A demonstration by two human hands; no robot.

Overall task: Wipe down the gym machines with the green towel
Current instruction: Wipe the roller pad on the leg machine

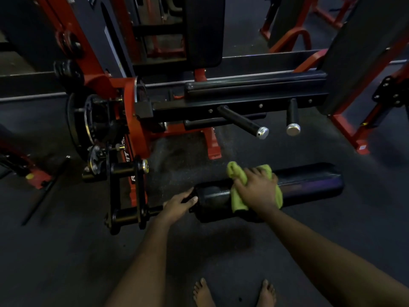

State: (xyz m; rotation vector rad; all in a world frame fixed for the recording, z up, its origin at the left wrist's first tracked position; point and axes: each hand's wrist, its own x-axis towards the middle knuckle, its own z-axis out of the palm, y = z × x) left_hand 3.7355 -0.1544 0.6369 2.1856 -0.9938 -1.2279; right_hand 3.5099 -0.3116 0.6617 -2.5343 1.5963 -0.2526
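Got both hands on the lower black roller pad of the gym machine. Clutching the green towel with the right hand, with fingers curved over the cloth and pushing it down onto the top of the pad, roughly mid-length. Bunched up pretty good too, with one lump poking out past the thumb on the far side and another fold hanging down the near side of the pad. Gripping the pad's left end with the left hand, with thumb on the end face and fingers wrapped over the top, right beside the black bar that carries the pad. Can't spot any gap between towel and pad, so calling it touching.

Further back, got a longer black pad lying crosswise on the red and black frame, plus two black pegs with shiny chrome caps sticking out just under it. Standing barefoot, with toes at the bottom edge, on dark speckled floor.
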